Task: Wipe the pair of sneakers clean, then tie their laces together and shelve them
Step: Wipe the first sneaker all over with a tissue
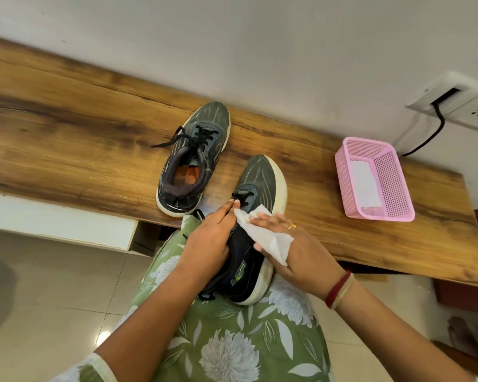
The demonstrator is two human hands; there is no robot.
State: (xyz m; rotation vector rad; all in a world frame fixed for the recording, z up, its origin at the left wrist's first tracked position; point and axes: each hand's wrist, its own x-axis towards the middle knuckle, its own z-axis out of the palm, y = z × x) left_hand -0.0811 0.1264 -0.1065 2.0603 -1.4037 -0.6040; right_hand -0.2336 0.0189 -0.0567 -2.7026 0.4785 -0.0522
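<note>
Two sneakers, one in work: the near sneaker (257, 183) is propped heel-down on the lap, toe over the edge of the wooden bench (66, 119), which I judge tilts its side up for wiping. I've got the left hand (207, 238) curled round its collar to steady it. The right hand (295, 249) lies along the upper with fingers fairly straight, the wipe (262, 235) folded over them and seemingly pinned by the thumb. The far sneaker (196, 150) waits upright on the bench, laces loose. A pink basket (392, 172) sits within reach. The green heel logo (239, 271) is too blurred for me to read
</note>
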